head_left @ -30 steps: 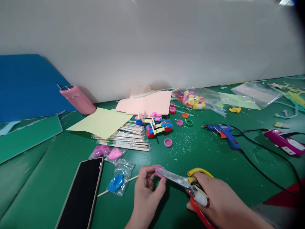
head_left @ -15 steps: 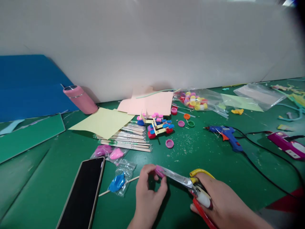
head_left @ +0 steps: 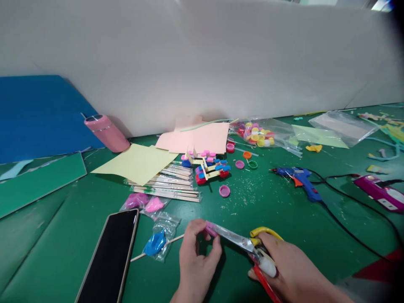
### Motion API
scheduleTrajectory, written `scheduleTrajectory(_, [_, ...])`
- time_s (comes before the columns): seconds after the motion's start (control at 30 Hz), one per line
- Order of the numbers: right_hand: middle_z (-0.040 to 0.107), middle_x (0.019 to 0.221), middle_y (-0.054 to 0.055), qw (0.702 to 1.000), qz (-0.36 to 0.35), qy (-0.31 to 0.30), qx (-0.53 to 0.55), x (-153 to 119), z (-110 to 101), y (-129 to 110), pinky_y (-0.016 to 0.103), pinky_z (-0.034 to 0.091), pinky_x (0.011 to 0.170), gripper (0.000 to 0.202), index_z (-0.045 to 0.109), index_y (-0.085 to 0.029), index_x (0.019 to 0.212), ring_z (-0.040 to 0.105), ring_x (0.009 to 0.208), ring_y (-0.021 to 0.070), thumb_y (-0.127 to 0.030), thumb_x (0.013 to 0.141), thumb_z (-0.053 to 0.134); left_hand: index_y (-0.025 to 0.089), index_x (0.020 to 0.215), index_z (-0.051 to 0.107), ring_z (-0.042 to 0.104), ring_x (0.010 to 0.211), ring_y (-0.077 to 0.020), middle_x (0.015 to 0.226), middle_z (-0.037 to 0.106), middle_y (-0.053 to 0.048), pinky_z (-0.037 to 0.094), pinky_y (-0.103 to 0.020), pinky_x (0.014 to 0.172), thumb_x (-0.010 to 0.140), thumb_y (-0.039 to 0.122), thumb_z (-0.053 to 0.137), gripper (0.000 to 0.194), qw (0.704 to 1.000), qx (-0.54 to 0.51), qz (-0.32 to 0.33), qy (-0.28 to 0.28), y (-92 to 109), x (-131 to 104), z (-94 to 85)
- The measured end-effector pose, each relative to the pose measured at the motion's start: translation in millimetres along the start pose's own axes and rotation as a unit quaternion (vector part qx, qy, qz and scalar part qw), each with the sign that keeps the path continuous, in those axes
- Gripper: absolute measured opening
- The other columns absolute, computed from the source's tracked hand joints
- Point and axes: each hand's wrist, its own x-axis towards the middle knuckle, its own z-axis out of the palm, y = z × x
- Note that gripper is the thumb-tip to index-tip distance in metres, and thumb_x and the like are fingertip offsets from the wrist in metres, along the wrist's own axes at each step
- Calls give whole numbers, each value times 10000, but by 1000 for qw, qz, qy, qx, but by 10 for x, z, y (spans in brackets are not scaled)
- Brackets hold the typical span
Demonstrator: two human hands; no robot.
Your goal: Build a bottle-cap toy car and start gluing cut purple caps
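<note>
Between the thumb and fingertips of my left hand (head_left: 199,261) is a small pink-purple plastic piece (head_left: 211,229), probably a bottle cap but partly covered by the fingers. My right hand (head_left: 288,263) grips a pair of scissors (head_left: 235,240) with a yellow and a red handle. The blade tips reach the pink-purple piece; whether they cut into it I cannot tell. Something white (head_left: 268,267) shows by the handles at my right palm. Left of my left hand lies a thin wooden stick (head_left: 174,239) beside a blue lump (head_left: 155,243) in a small clear bag.
A phone (head_left: 109,256) lies at front left. Behind are bagged sticks (head_left: 170,191), yellow paper (head_left: 135,162), a pink bottle (head_left: 107,134) and small stick-and-cap constructions (head_left: 210,168). Loose caps (head_left: 224,191) dot the middle. A corded blue glue gun (head_left: 296,179) and power strip (head_left: 380,192) lie right.
My right hand and the scissors have shifted slightly left, and the blades appear to tilt a little. My left hand keeps its hold on the pink-purple piece nearly in place.
</note>
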Motion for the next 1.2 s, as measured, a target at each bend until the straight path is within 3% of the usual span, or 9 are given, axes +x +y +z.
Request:
scheduleTrajectory(0.17, [655, 797, 39, 1000, 5, -13, 7, -5, -18, -35, 252, 346, 551, 297, 533, -199, 855, 587, 657, 205, -396, 655, 629, 229, 911, 514, 523, 645, -117, 748, 505, 18, 457, -247, 612, 669, 36, 579, 317, 999, -35, -23, 4, 13, 8, -13])
scheduleTrajectory(0.4, [655, 790, 36, 1000, 12, -11, 25, -32, -49, -69, 245, 356, 539, 309, 536, -196, 869, 586, 647, 196, -382, 642, 634, 194, 927, 567, 594, 759, -145, 816, 608, -31, 493, -239, 705, 675, 161, 636, 264, 981, -92, -173, -9, -17, -6, -36])
scheduleTrajectory(0.57, [632, 710, 18, 998, 4, -31, 56, -39, -19, -84, 232, 339, 501, 245, 517, -191, 812, 540, 572, 159, -352, 656, 616, 186, 902, 582, 599, 708, -141, 777, 613, -25, 496, -241, 675, 672, 207, 642, 238, 979, -101, -173, 28, -8, -33, -2])
scheduleTrajectory(0.67, [561, 615, -29, 989, 3, -55, 139, -24, 17, -49, 201, 321, 460, 180, 478, -197, 759, 470, 512, 110, -318, 677, 583, 179, 868, 588, 608, 722, -156, 789, 631, -37, 496, -259, 689, 648, 232, 662, 238, 977, -107, -178, 45, 48, -35, 31])
scheduleTrajectory(0.77, [472, 575, -53, 985, -1, -40, 170, -15, -6, -31, 190, 299, 439, 159, 426, -205, 704, 392, 485, 86, -323, 716, 532, 175, 850, 585, 614, 702, -156, 781, 646, -44, 495, -254, 665, 636, 261, 672, 247, 970, -125, -202, 60, 79, -20, 48])
scheduleTrajectory(0.97, [560, 634, -32, 999, -5, 15, 38, -50, -140, -79, 221, 309, 478, 222, 440, -228, 755, 470, 528, 131, -334, 659, 609, 163, 849, 571, 606, 659, -141, 724, 624, -24, 494, -252, 642, 640, 247, 674, 248, 962, -147, -226, 41, 9, 7, 3])
scheduleTrajectory(1.2, [600, 800, 34, 998, -40, 37, -13, -39, -62, -1, 256, 341, 541, 308, 467, -211, 889, 543, 647, 186, -367, 667, 613, 174, 866, 578, 610, 718, -137, 791, 626, -33, 505, -237, 682, 648, 165, 651, 230, 975, -106, -195, 15, 3, 12, -38])
